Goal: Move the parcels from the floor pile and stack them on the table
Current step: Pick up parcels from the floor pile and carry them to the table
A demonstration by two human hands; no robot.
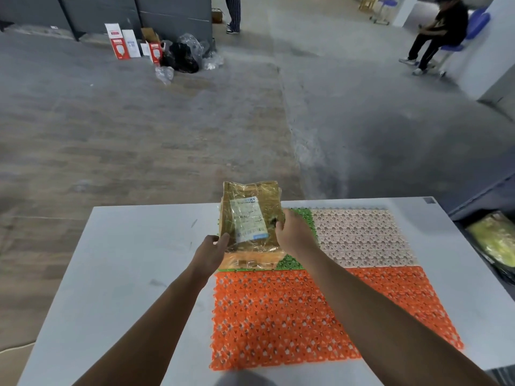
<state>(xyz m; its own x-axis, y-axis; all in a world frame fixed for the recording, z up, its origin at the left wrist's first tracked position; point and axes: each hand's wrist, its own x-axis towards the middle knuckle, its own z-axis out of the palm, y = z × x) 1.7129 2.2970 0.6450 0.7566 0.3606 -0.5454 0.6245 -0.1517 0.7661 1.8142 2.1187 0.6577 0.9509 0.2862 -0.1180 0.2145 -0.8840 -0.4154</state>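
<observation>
A brown parcel [250, 213] wrapped in clear tape, with a white label on top, hangs tilted over the far middle of the white table [133, 268]. My left hand [213, 253] grips its near left edge. My right hand [295, 232] grips its right side. Under it lies another flat tan parcel [250, 260] on a green mat tile [289, 264]. The floor pile is mostly out of view; a yellow-green bag [496, 240] shows at the right edge.
Orange [292, 316] and pale pink [362, 235] mat tiles cover the table's right half. Boxes and plastic bags [181, 55] stand by the far wall. One person sits on a blue chair [443, 26] far right; another person's legs [233, 12] show at the top.
</observation>
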